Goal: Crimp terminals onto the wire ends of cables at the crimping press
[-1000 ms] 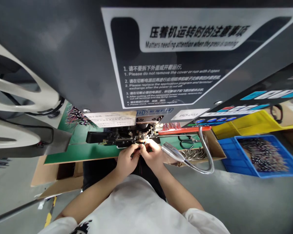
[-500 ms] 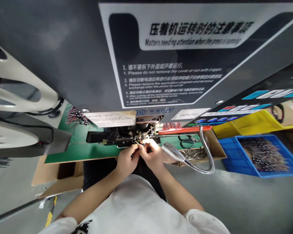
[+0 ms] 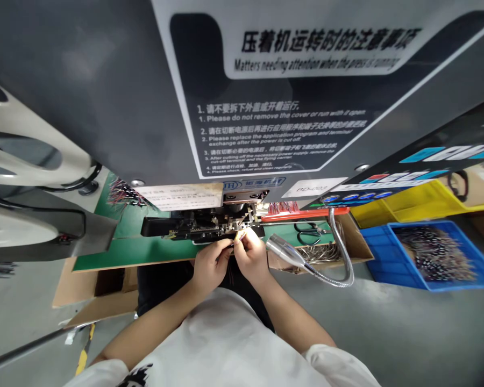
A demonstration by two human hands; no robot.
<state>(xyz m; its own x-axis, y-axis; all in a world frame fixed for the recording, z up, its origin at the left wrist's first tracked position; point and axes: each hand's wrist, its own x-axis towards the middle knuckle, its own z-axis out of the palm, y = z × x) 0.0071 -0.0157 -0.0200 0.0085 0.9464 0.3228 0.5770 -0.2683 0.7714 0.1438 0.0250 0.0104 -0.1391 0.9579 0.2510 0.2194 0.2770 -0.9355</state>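
Observation:
My left hand (image 3: 211,263) is closed, thumb and forefinger pinched together at the front of the crimping press (image 3: 105,107). Right beside it, my right hand (image 3: 250,257) pinches a thin wire (image 3: 242,235) close under the lit crimping die (image 3: 236,223). Between the hands, thin dark wires hang down toward my lap, partly hidden by the fingers. The left fingertips meet the same small bundle of wires, though its exact ends are too small to make out. A silver gooseneck lamp (image 3: 284,250) points at the fingers from the right.
Beneath the press lies a green work surface (image 3: 137,255), with bundled wires (image 3: 123,192) on its left. A red tray (image 3: 306,214), black-handled scissors (image 3: 308,235) and a cardboard box (image 3: 357,244) of metal strip sit to the right. Beyond stand a blue bin (image 3: 377,260) of wires and a yellow bin (image 3: 411,207).
My fingertips have drawn slightly apart, and the right fingers have turned a little at the die. The light wire tip has shifted right. The view has moved slightly.

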